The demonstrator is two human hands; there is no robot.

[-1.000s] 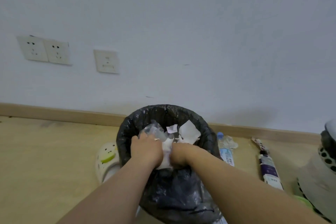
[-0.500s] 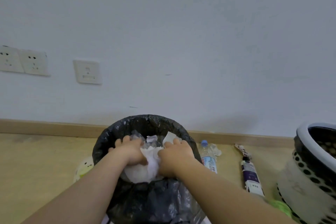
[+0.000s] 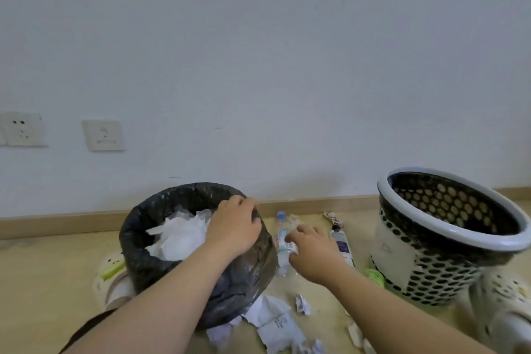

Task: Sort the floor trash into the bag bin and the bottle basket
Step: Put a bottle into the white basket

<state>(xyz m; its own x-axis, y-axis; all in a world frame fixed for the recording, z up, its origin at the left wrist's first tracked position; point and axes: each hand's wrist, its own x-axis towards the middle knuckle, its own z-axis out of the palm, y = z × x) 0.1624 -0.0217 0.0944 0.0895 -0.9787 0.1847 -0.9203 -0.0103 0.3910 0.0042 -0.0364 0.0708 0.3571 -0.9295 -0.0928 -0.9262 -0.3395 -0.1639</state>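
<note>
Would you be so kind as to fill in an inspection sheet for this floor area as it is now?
Surface: light floor, littered near the bins.
Job's things: bag bin heaped with white paper; bottle basket upright to the right; clear bottle and dark bottle lying between them; paper scraps in front.
Clutter: green item by the basket's base; white clogs at both sides.
Hands: left hand curled over the bin's rim; right hand at the clear bottle, grip unclear.
Cables: nothing seen.
Surroundings: white wall with sockets; wooden skirting.
</note>
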